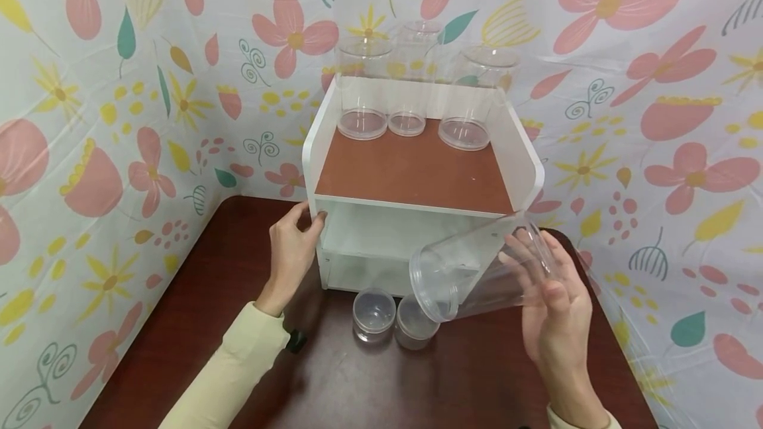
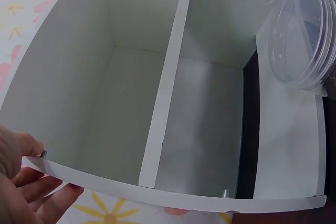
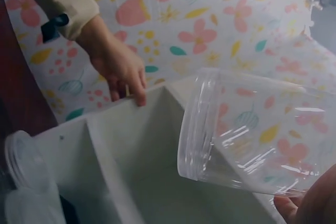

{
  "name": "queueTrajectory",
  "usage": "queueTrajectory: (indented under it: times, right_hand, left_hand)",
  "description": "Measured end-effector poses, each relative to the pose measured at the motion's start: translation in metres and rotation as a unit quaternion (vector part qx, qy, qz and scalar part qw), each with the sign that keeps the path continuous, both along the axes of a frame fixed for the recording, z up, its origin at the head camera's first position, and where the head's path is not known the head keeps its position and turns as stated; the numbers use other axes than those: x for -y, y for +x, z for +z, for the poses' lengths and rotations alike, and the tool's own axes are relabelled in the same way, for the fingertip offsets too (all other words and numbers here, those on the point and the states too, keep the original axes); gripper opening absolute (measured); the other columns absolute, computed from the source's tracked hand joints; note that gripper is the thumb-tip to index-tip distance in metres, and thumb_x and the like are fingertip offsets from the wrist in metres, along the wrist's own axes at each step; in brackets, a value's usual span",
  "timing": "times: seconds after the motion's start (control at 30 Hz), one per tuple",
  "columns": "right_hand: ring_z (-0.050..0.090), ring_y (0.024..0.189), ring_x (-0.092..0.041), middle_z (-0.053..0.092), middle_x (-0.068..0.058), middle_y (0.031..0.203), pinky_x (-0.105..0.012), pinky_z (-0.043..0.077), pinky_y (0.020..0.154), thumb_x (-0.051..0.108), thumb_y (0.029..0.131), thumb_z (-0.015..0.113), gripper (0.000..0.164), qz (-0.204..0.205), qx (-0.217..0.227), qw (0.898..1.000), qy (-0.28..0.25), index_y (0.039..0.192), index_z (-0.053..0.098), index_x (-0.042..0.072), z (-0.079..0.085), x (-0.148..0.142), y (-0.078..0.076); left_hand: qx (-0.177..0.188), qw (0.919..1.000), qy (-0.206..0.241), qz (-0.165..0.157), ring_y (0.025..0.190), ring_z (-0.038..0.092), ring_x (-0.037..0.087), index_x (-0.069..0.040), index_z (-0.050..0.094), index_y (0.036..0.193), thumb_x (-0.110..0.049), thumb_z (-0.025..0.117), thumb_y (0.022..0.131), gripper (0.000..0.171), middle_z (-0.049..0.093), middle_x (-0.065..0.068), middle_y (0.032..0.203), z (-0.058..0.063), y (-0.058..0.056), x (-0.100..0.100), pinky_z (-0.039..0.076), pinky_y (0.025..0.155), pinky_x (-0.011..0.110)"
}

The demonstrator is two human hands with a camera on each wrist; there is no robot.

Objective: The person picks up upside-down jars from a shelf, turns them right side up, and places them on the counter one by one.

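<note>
My right hand [image 1: 563, 320] grips a tall clear plastic jar [image 1: 477, 270] near one end, fingers and thumb around it. The jar lies tilted on its side in the air before the shelf's right half, its lidded end [image 3: 197, 124] toward the left. With my left hand [image 1: 291, 250] I pinch the left side panel of the white shelf unit [image 1: 393, 202], thumb inside, fingers outside, as the left wrist view also shows. Two short clear jars [image 1: 373, 313] with lids stand side by side on the table in front of the shelf.
Three tall clear jars [image 1: 362, 124] stand at the back of the shelf's brown top board [image 1: 411, 174]. Two compartments [image 2: 131, 114] open below it, split by a white board [image 2: 165, 87]. Flower-printed cloth [image 1: 656, 118] walls in the dark red table [image 1: 238, 243].
</note>
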State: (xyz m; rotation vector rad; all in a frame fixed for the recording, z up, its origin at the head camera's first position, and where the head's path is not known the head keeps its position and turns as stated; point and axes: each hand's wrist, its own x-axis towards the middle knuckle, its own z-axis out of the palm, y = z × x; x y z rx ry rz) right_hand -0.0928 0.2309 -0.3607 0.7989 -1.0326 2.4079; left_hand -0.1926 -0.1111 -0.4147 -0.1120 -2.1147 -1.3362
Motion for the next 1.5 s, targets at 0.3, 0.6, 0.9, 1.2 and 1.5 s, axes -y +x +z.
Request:
queueTrajectory:
  times: [0.3, 0.6, 0.9, 1.2, 1.5]
  right_hand:
    - [0.055, 0.131, -0.042, 0.053, -0.034, 0.142, -0.046, 0.048, 0.107, 0.002, 0.103, 0.06, 0.054, 0.007, 0.001, 1.0, 0.013, 0.148, 0.037, -0.016, -0.026, 0.004, 0.0]
    - [0.054, 0.134, -0.038, 0.055, -0.028, 0.143, -0.044, 0.046, 0.109, 0.004, 0.103, 0.06, 0.054, -0.011, 0.048, 0.998, 0.028, 0.147, 0.037, -0.017, -0.043, 0.012, 0.002]
    - [0.053, 0.135, -0.038, 0.054, -0.029, 0.143, -0.044, 0.045, 0.11, 0.006, 0.104, 0.058, 0.054, -0.015, 0.076, 0.996, 0.049, 0.148, 0.035, -0.016, -0.057, 0.018, 0.001]
    - [0.053, 0.136, -0.037, 0.056, -0.027, 0.141, -0.046, 0.043, 0.112, 0.009, 0.104, 0.062, 0.053, -0.005, 0.103, 0.994, 0.038, 0.146, 0.04, -0.014, -0.066, 0.023, -0.003]
    - [0.056, 0.133, -0.035, 0.058, -0.023, 0.14, -0.046, 0.045, 0.11, 0.009, 0.103, 0.063, 0.053, -0.018, 0.126, 0.991, 0.042, 0.145, 0.039, -0.012, -0.071, 0.031, -0.005]
  left_hand:
    - [0.019, 0.9996, 0.002, -0.021, 0.082, 0.069, 0.021, -0.001, 0.071, 0.125, -0.015, 0.074, 0.097, 0.032, 0.075, 0.012, 0.102, 0.0, 0.005, 0.002, 0.055, 0.067, 0.03]
    - [-0.028, 0.999, 0.007, -0.034, 0.111, 0.064, 0.03, 0.002, 0.061, 0.136, -0.009, 0.073, 0.097, 0.042, 0.061, 0.017, 0.128, -0.007, 0.026, -0.001, 0.054, 0.093, 0.042]
    - [-0.085, 0.993, -0.012, -0.081, 0.105, 0.062, 0.031, 0.007, 0.063, 0.127, 0.009, 0.074, 0.088, 0.041, 0.063, 0.017, 0.118, -0.038, 0.052, -0.014, 0.054, 0.085, 0.035]
    - [0.059, 0.9655, -0.039, -0.251, 0.12, 0.059, 0.032, 0.001, 0.044, 0.152, 0.009, 0.07, 0.08, 0.078, 0.056, 0.018, 0.139, -0.057, 0.077, -0.029, 0.052, 0.1, 0.043]
    - [0.142, 0.9257, -0.054, -0.346, 0.138, 0.047, 0.038, -0.005, 0.023, 0.163, -0.015, 0.081, 0.085, 0.098, 0.038, 0.017, 0.159, -0.061, 0.089, -0.041, 0.04, 0.11, 0.058]
